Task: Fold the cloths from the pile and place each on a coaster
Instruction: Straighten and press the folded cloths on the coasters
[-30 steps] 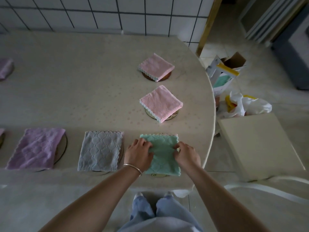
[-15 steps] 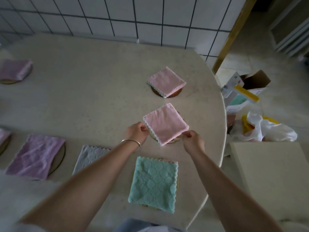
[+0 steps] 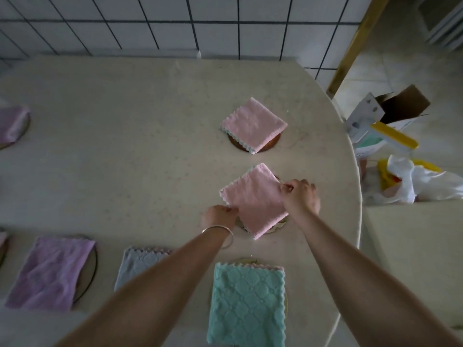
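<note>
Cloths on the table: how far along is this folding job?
Mostly done: the far pink cloth, teal cloth, grey cloth and purple cloth lie folded over coasters. The left hand and right hand grip the near pink cloth. No unfolded pile shows.

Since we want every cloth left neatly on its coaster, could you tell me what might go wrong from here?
1. Both the left hand and right hand grip the near pink cloth; tugging could undo its fold.
2. This cloth sits skewed, with its coaster peeking out on the right, so it may end off-centre.
3. The forearms pass just above the green cloth and the grey cloth; a low sweep could drag them.
</note>
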